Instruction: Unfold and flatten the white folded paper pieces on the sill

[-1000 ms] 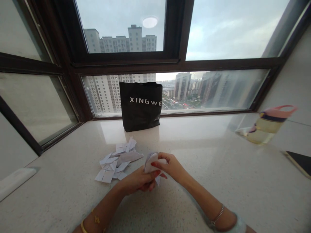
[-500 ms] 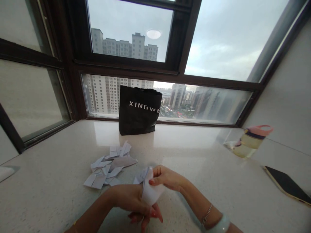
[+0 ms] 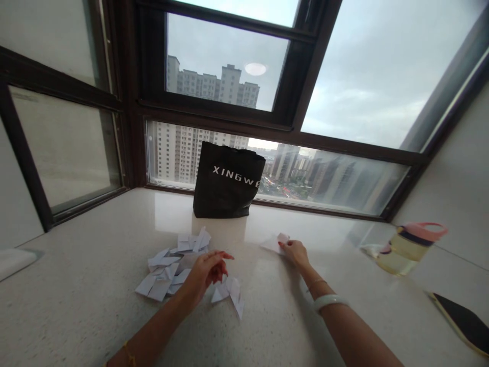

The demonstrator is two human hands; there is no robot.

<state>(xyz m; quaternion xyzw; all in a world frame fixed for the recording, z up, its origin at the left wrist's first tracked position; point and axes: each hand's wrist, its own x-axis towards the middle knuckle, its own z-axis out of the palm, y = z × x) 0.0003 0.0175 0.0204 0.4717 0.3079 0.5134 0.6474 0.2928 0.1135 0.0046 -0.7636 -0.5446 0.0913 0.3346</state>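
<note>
Speckled counter under wide window: snag and slip risk

Pile of folded papers left of center, overlapping loosely, corners poking out every which way. Single folded scrap at lower center, just right of pile and near left hand. Left fingers: loosely spread, pointing right, nothing seen between them; palm side not fully visible. Right hand right of center, thumb and finger pinched narrow on another folded paper. Cannot tell whether lifted or resting on counter.

Likeliest trouble: catching a poking corner with left hand, so close to pile's edge in view, and pulling pieces loose. Could also brush the scrap aside or bend its points, given thin, light paper. On the right, risk of crushing folds from too tight a pinch, or of losing the piece from too slack a one. Black bag at upper center, bottle at far right: well apart from both hands, low chance of a knock.
</note>
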